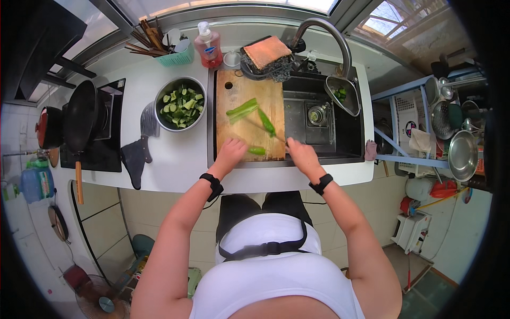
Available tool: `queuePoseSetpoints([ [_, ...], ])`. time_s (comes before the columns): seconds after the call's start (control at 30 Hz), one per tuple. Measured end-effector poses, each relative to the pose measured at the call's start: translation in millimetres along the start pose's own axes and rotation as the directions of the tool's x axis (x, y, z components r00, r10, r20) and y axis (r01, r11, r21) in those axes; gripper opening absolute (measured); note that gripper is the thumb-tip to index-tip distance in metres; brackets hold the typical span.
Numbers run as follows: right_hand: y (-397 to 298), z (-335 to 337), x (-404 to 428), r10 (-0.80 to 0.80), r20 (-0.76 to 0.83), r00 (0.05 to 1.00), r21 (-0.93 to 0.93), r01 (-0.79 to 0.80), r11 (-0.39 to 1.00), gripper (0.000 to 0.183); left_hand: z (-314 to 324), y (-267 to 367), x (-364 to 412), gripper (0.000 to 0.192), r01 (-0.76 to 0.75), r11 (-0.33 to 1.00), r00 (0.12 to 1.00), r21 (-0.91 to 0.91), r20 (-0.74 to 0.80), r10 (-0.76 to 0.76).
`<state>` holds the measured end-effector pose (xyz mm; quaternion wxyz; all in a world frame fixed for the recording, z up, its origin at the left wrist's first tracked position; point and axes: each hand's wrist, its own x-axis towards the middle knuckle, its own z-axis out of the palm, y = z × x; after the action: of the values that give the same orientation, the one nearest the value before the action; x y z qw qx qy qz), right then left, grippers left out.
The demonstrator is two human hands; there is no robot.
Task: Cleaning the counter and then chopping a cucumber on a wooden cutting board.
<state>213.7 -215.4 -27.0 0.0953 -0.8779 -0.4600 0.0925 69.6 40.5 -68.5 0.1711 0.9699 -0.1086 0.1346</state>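
My right hand grips the handle of a knife at the right edge of the wooden cutting board. Its thin blade, seen nearly edge-on, slants up and left over the board. By the board's front left, my left hand has its fingers bent beside a short green pepper piece; whether they grip it is unclear. Split green pepper pieces lie higher on the board, and a long green pepper is close to the blade. A steel bowl of chopped green vegetables stands left of the board.
The board spans the left part of the black sink. A curved faucet and a strainer are at right. A cleaver and dark cloth lie left, near a wok. Behind stand a soap bottle and a sponge.
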Motion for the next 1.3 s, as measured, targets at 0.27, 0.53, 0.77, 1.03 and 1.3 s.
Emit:
queuePoseSetpoints([
  [0.27, 10.3, -25.2, 3.4, 0.214, -0.132, 0.968, 0.225, -0.181, 0.957, 0.02, 0.1, 4.1, -8.3, 0.017, 0.171, 0.984, 0.985, -0.046, -0.019, -0.172],
  [0.53, 1.0, -39.6, -59.6, 0.317, -0.032, 0.948, 0.321, -0.29, 0.901, 0.023, 5.4, 1.0, 17.0, 0.023, 0.318, 0.946, 0.938, -0.069, -0.122, -0.324],
  [0.77, -24.9, -43.3, -48.2, 0.224, 0.025, 0.974, 0.33, -0.219, 0.918, 0.024, 8.8, 2.2, 22.5, 0.028, 0.189, 0.982, 0.977, 0.028, -0.105, -0.185],
  [1.03, -39.6, -23.9, -38.5, 0.188, 0.09, 0.978, 0.238, -0.204, 0.95, 0.021, 10.6, -4.4, 17.2, 0.022, 0.147, 0.989, 0.983, -0.023, -0.112, -0.148],
  [1.3, -60.0, -36.3, -50.3, 0.304, 0.063, 0.951, 0.267, -0.31, 0.913, 0.019, 8.8, -10.5, 11.1, 0.026, 0.03, 0.997, 0.997, -0.074, -0.066, -0.035],
])
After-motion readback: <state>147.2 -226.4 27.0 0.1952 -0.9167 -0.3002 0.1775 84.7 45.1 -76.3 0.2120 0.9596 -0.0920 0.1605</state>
